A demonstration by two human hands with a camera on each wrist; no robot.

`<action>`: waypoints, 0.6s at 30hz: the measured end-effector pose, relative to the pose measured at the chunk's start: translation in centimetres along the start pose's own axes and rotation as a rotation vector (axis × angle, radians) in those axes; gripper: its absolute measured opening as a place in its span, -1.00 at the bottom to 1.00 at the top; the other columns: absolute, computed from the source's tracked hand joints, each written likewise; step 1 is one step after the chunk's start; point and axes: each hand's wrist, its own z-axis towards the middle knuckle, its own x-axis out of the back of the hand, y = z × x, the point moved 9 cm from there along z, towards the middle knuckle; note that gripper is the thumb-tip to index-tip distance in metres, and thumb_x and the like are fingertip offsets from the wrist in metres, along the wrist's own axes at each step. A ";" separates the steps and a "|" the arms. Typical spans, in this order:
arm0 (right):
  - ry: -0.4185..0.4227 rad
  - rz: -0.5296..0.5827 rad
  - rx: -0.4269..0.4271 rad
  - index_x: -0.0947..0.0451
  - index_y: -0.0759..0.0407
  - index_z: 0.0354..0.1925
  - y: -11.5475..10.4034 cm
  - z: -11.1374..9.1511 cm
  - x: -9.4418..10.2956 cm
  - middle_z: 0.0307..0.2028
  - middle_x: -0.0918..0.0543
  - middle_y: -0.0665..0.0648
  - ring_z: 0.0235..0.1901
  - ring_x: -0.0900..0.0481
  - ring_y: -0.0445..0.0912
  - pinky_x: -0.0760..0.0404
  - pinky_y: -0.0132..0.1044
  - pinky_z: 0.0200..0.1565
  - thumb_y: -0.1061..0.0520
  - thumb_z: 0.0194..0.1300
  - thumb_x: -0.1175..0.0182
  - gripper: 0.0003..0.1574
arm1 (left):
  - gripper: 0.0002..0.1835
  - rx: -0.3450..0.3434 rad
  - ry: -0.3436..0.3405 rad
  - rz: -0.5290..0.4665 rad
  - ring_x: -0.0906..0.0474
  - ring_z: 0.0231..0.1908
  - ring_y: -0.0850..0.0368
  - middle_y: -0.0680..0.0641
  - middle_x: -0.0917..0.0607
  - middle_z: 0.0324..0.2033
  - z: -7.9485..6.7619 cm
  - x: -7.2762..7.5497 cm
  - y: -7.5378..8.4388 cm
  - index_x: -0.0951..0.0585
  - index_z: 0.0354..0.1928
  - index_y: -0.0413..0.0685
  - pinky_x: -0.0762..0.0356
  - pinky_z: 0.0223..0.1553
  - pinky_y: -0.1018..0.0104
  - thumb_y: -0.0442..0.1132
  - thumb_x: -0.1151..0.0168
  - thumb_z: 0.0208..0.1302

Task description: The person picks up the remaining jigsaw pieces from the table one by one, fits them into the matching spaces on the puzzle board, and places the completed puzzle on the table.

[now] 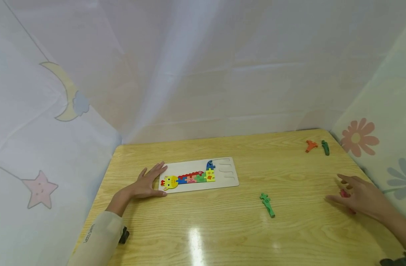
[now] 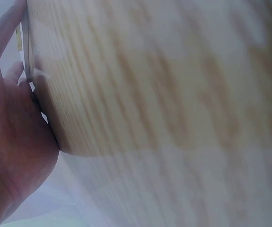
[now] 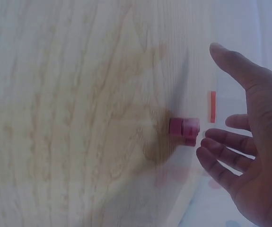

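Note:
A white puzzle board (image 1: 196, 188) lies on the table, partly filled with a yellow giraffe head (image 1: 171, 182) and several coloured body pieces (image 1: 191, 178). At its left end my left hand (image 1: 144, 186) spreads its fingers and thumb, touching the board's edges. In the left wrist view, that hand (image 2: 17, 123) shows at the left with only a sliver of board. My right hand (image 1: 364, 195) hovers with parted fingers over a pinkish-red puzzle piece (image 1: 344, 193). The right wrist view shows this red piece (image 3: 183, 127) on the table, apart from the fingertips.
A light green puzzle piece (image 1: 267, 205) lies right of the board, nearer the front. At the far right corner are an orange piece (image 1: 310, 146) and a dark green piece (image 1: 325, 147). Fabric walls (image 1: 239, 92) stand at the back and sides of the wooden table (image 1: 223, 229).

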 end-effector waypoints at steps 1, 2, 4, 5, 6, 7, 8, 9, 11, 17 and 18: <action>0.000 0.004 0.006 -0.45 0.65 0.27 0.1 -0.1 0.0 -0.14 -0.68 0.56 -0.28 -0.72 0.30 -0.68 0.20 -0.36 -0.32 0.00 -0.65 0.30 | 0.19 -0.001 0.001 -0.002 0.18 0.65 -0.37 -0.26 0.05 0.69 0.0 0.0 0.0 -0.09 0.69 -0.12 0.46 0.48 -0.50 0.22 -0.51 0.21; -0.007 0.007 0.009 -0.44 0.65 0.28 0.2 -0.1 0.0 -0.15 -0.69 0.54 -0.29 -0.72 0.28 -0.68 0.18 -0.37 -0.31 -0.02 -0.66 0.31 | 0.19 0.002 -0.001 0.000 0.19 0.65 -0.37 -0.26 0.05 0.69 0.0 0.0 -0.1 -0.09 0.69 -0.11 0.47 0.49 -0.49 0.22 -0.51 0.21; -0.028 0.024 0.010 -0.42 0.64 0.30 0.4 -0.3 0.0 -0.15 -0.69 0.50 -0.29 -0.72 0.26 -0.68 0.14 -0.38 -0.29 -0.02 -0.67 0.31 | 0.19 0.016 -0.012 0.009 0.19 0.66 -0.35 -0.24 0.06 0.70 0.1 -0.1 -0.2 -0.07 0.70 -0.11 0.48 0.50 -0.47 0.23 -0.50 0.23; -0.037 0.032 0.009 -0.42 0.64 0.31 0.5 -0.4 -0.1 -0.14 -0.69 0.50 -0.29 -0.72 0.25 -0.69 0.11 -0.40 -0.29 -0.02 -0.67 0.31 | 0.19 0.025 -0.018 0.011 0.20 0.66 -0.33 -0.23 0.07 0.70 0.1 -0.1 -0.3 -0.06 0.70 -0.10 0.50 0.51 -0.46 0.24 -0.49 0.24; -0.047 0.039 0.008 -0.41 0.63 0.32 0.6 -0.4 -0.1 -0.12 -0.68 0.50 -0.28 -0.72 0.25 -0.69 0.06 -0.40 -0.28 -0.01 -0.67 0.31 | 0.19 0.028 -0.022 0.012 0.20 0.66 -0.32 -0.22 0.07 0.70 0.1 -0.1 -0.2 -0.06 0.70 -0.09 0.50 0.51 -0.45 0.24 -0.49 0.24; -0.059 0.045 0.006 -0.40 0.63 0.34 0.7 -0.5 -0.2 -0.10 -0.68 0.50 -0.28 -0.72 0.24 -0.68 0.00 -0.41 -0.28 0.01 -0.66 0.30 | 0.19 0.027 -0.023 0.013 0.20 0.66 -0.32 -0.22 0.07 0.70 0.1 -0.1 -0.3 -0.06 0.70 -0.09 0.50 0.51 -0.46 0.24 -0.49 0.24; -0.067 0.045 0.003 -0.40 0.61 0.35 0.8 -0.6 -0.3 -0.09 -0.68 0.49 -0.28 -0.72 0.22 -0.68 -0.06 -0.42 -0.28 0.01 -0.66 0.31 | 0.19 0.024 -0.019 0.013 0.20 0.67 -0.31 -0.22 0.07 0.70 0.1 -0.2 -0.4 -0.06 0.70 -0.09 0.50 0.51 -0.45 0.25 -0.48 0.24; -0.075 0.057 0.004 -0.39 0.61 0.36 0.9 -0.6 -0.3 -0.08 -0.67 0.51 -0.27 -0.72 0.22 -0.67 -0.08 -0.42 -0.26 0.02 -0.66 0.30 | 0.19 0.021 -0.018 0.011 0.20 0.66 -0.32 -0.23 0.07 0.70 0.1 -0.2 -0.4 -0.07 0.70 -0.09 0.49 0.51 -0.46 0.24 -0.49 0.23; -0.069 0.068 0.021 -0.40 0.58 0.37 1.0 -0.8 -0.3 -0.07 -0.66 0.49 -0.30 -0.72 0.18 -0.66 -0.17 -0.43 -0.22 0.00 -0.69 0.28 | 0.20 0.022 -0.015 0.007 0.21 0.67 -0.26 -0.16 0.08 0.71 0.1 -0.4 -0.9 -0.06 0.71 -0.03 0.51 0.52 -0.42 0.27 -0.48 0.23; -0.020 0.111 0.113 -0.47 0.53 0.32 1.1 -1.3 -0.1 -0.09 -0.69 0.37 -0.30 -0.61 -0.29 -0.65 -0.33 -0.39 -0.04 -0.14 -0.77 0.20 | 0.20 0.029 -0.010 0.012 0.22 0.69 -0.18 -0.04 0.10 0.72 0.3 -0.8 -2.2 -0.04 0.73 0.12 0.53 0.55 -0.36 0.33 -0.47 0.21; -0.016 0.118 0.128 -0.48 0.53 0.30 1.1 -1.4 -0.1 -0.09 -0.70 0.33 -0.29 -0.56 -0.37 -0.65 -0.36 -0.39 -0.03 -0.16 -0.77 0.19 | 0.20 0.022 -0.005 0.012 0.22 0.69 -0.19 -0.06 0.09 0.72 0.3 -0.8 -2.1 -0.04 0.72 0.12 0.52 0.54 -0.38 0.33 -0.47 0.20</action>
